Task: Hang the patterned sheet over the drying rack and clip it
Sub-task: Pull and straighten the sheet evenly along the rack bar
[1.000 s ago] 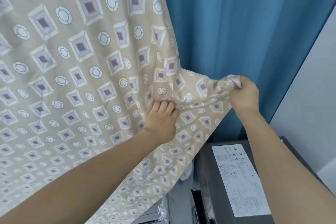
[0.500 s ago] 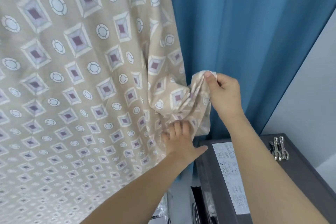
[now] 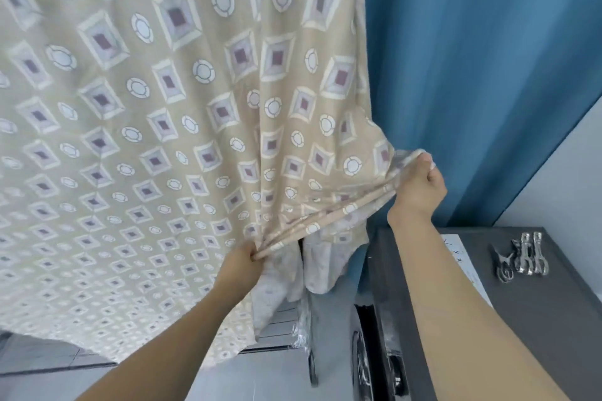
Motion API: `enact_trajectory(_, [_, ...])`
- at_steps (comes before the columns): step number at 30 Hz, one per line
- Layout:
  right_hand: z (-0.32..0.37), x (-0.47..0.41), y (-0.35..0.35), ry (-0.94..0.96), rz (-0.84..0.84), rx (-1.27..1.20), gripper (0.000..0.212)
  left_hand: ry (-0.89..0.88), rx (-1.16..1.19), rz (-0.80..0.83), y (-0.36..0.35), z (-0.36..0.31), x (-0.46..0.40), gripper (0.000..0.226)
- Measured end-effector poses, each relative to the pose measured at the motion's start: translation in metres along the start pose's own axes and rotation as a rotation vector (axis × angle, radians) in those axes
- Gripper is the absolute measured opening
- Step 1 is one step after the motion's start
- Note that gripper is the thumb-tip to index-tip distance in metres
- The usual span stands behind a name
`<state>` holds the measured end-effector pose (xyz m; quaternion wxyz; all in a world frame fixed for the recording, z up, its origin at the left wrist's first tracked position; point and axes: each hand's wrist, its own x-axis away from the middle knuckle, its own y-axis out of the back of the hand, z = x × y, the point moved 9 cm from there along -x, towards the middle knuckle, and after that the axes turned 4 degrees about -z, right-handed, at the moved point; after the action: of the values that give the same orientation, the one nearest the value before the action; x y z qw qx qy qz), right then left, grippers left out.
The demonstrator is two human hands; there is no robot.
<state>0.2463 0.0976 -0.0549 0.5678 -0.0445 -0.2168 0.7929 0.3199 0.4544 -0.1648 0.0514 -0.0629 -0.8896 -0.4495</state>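
The big beige cloth sheet with square and circle shapes [image 3: 182,127] hangs down from high up, and it fills the picture from 9 o'clock up to 12 o'clock; the bar it hangs on is out of sight. The left hand [image 3: 242,265], close to 6 o'clock, pinches a bunched fold of the sheet's side edge with curled fingers; the right hand [image 3: 423,189], up toward 3 o'clock, has its fingers closed round the same edge further along, so the edge runs tight between the two hands. Behind the sheet, from 12 to 2 o'clock, hangs a deep blue curtain [image 3: 472,58]; down at 4 o'clock sits a dark grey box-shaped machine [image 3: 553,319] with a white paper label [image 3: 462,257] on top. A small heap of shiny metal clips [image 3: 521,257] lies on that grey top, near the right arm but not touching it. It looks like the hanging part is mostly done, and the hands are now pulling the edge flat; next, I think, one hand must let go and reach to 4 o'clock for a clip, while the other keeps the edge from slipping.
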Motion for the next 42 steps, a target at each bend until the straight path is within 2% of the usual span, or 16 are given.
enact_trajectory(2, [-0.009, 0.007, -0.009, -0.006, 0.010, 0.006, 0.040, 0.116, 0.350, -0.155, 0.038, 0.009, 0.002, 0.012])
enact_trajectory(4, [-0.017, 0.015, -0.020, -0.022, 0.035, 0.027, 0.041, 0.129, 0.533, -0.404, 0.086, 0.002, 0.008, 0.008])
enact_trajectory(6, [-0.028, 0.024, -0.026, -0.064, 0.051, 0.013, 0.039, -0.038, 0.413, -0.661, 0.142, -0.017, 0.022, 0.008])
enact_trajectory(8, [-0.032, 0.028, -0.025, -0.095, 0.031, -0.023, 0.034, -0.335, 0.132, -0.769, 0.181, -0.051, 0.038, 0.030])
enact_trajectory(10, [-0.029, 0.026, -0.021, -0.065, -0.004, -0.036, 0.031, -0.478, -0.281, -0.594, 0.177, -0.066, 0.030, 0.060])
enact_trajectory(13, [-0.018, 0.033, -0.030, -0.023, 0.136, -0.041, 0.031, -0.260, -0.837, -0.121, 0.134, -0.025, -0.001, 0.086])
enact_trajectory(17, [-0.035, 0.084, -0.070, -0.153, 0.653, 0.281, 0.032, -0.035, -0.308, 0.058, 0.089, -0.008, -0.009, 0.089])
enact_trajectory(20, [-0.055, 0.103, -0.074, -0.117, 0.800, 0.618, 0.011, 0.028, -0.111, 0.040, 0.060, -0.033, -0.023, 0.102])
enact_trajectory(24, [-0.052, 0.121, -0.074, -0.177, 1.068, 0.614, 0.054, 0.081, -0.032, 0.043, 0.046, -0.056, -0.049, 0.079])
enact_trajectory(27, [-0.056, 0.100, -0.070, -0.149, 0.971, 0.570, 0.059, 0.071, 0.132, 0.067, 0.046, -0.078, -0.058, 0.031])
enact_trajectory(29, [-0.079, 0.078, -0.059, -0.097, 0.904, 0.726, 0.105, 0.164, 0.394, 0.027, 0.046, -0.071, -0.066, 0.028])
enact_trajectory(31, [-0.106, 0.061, -0.046, -0.020, 0.901, 0.956, 0.130, 0.255, 0.517, -0.042, 0.048, -0.058, -0.072, 0.036])
enact_trajectory(34, [-0.131, 0.048, -0.049, 0.170, 0.951, 1.275, 0.115, 0.297, 0.445, -0.109, 0.052, -0.045, -0.072, 0.051])
enact_trajectory(38, [-0.164, 0.020, -0.055, -0.197, 0.763, 0.994, 0.113, 0.152, 0.567, 0.007, 0.028, -0.067, -0.079, 0.111])
enact_trajectory(40, [-0.176, 0.023, -0.066, -0.262, 0.835, 1.011, 0.104, 0.112, 0.592, 0.104, 0.013, -0.079, -0.082, 0.098])
enact_trajectory(42, [-0.183, 0.019, -0.069, -0.278, 0.867, 1.106, 0.107, 0.083, 0.576, 0.156, 0.006, -0.091, -0.079, 0.049])
